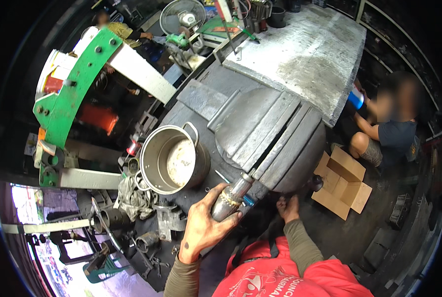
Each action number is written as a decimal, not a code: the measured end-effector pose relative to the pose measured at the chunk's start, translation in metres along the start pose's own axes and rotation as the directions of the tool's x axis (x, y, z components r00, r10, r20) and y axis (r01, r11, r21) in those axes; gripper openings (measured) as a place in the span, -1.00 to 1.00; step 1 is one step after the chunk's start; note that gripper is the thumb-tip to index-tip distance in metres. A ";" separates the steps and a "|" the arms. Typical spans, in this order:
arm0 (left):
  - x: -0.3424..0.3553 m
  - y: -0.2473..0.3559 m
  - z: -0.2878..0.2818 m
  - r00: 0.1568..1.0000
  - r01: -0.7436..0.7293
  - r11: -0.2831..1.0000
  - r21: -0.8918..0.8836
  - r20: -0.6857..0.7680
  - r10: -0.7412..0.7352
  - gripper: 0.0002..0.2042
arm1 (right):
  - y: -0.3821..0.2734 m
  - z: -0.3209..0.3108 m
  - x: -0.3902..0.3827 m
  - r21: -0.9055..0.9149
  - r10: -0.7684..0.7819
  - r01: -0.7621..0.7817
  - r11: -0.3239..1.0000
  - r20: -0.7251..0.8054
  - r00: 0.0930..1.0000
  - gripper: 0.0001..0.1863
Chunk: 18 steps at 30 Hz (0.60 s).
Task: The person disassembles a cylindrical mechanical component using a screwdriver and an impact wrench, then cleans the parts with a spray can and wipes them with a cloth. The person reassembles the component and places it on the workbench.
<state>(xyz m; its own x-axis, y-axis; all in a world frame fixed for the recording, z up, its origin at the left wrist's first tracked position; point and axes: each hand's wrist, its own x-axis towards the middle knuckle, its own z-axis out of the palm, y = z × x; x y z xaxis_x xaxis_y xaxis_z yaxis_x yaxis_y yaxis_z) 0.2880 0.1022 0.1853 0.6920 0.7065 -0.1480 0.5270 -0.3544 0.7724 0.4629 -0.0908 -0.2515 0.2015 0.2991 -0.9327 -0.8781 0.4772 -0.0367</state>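
Note:
My left hand grips a metal cylindrical part, with its fingers and thumb wrapped round the wider lower end. A rough, brassy ring runs round the part's middle, and its narrower end points up and away to the right. Just beyond it is the dark workbench, topped by a rounded, slotted metal block. Beside the part a small blue piece shows. My right hand is low by the bench's near edge, in shadow, its fingers loosely apart with nothing visible in them.
A large two-handled metal pot stands left of the block. Grey rags and several metal parts lie below it. A green-and-white frame rises at left. To the right are an open cardboard box and a crouching person.

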 end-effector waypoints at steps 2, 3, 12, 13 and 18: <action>0.000 0.000 0.001 1.000 0.013 0.999 0.044 -0.016 -0.013 -0.33 | -0.002 0.001 -0.011 -0.269 0.153 -0.137 0.953 0.041 0.987 -0.69; 0.000 0.001 0.001 0.999 0.033 0.999 0.037 -0.020 -0.032 -0.33 | -0.012 0.009 -0.014 -0.334 0.001 0.024 0.942 0.074 0.997 -0.67; 0.002 0.019 0.007 0.971 0.236 0.962 -0.139 -0.002 -0.239 -0.29 | -0.126 0.113 0.023 -0.219 -0.658 0.662 0.717 0.102 0.746 -0.86; 0.002 0.019 0.007 0.982 0.187 0.979 -0.081 -0.013 -0.189 -0.29 | -0.129 0.114 0.022 -0.276 -0.681 0.677 0.682 0.097 0.726 -0.88; 0.003 0.016 0.006 0.986 0.165 0.985 -0.046 0.000 -0.165 -0.32 | -0.199 0.174 -0.012 -0.273 -0.815 0.827 0.492 0.189 0.548 -0.67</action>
<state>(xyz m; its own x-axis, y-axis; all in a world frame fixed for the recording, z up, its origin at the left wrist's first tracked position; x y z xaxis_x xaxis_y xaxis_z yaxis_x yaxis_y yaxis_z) 0.3012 0.0948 0.1939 0.5955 0.7553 -0.2738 0.6108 -0.2042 0.7650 0.7107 -0.0453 -0.1700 0.9082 -0.0684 -0.4130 -0.3839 0.2569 -0.8869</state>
